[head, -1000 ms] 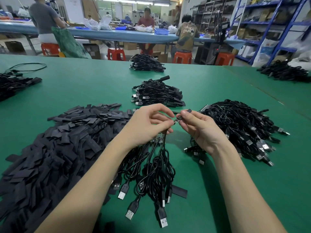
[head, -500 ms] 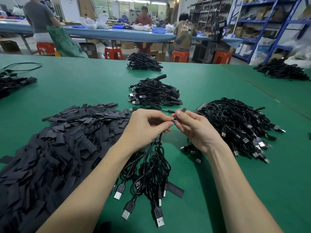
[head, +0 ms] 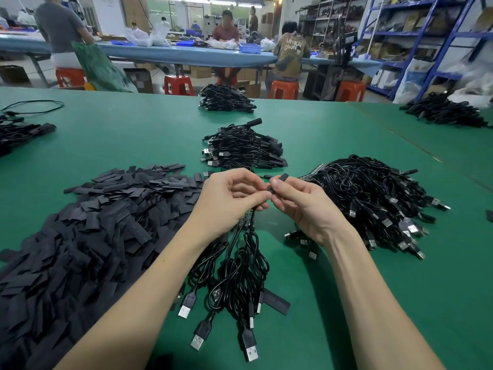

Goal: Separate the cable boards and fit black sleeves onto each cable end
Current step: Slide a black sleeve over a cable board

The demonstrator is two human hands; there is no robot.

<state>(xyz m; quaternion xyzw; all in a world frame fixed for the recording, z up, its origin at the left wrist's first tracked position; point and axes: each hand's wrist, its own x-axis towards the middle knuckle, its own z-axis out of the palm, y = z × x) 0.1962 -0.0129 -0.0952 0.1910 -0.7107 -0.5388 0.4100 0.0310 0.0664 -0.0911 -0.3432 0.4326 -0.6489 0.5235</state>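
My left hand grips the top of a bundle of black USB cables that hangs down to the green table, with a strip of small boards showing just under its fingers. My right hand pinches a short black sleeve between thumb and forefinger, right against the left fingertips. The cable end itself is hidden between the fingers. A big heap of loose black sleeves lies on the left.
A pile of cables with boards lies at the right, a smaller pile of sleeved cables lies ahead, and more piles sit farther back and at both sides. One loose sleeve lies under the hanging plugs. People work at a far bench.
My hands have closed together, and the sleeve in my right hand has moved up against the left fingertips. The camera has tilted slightly.
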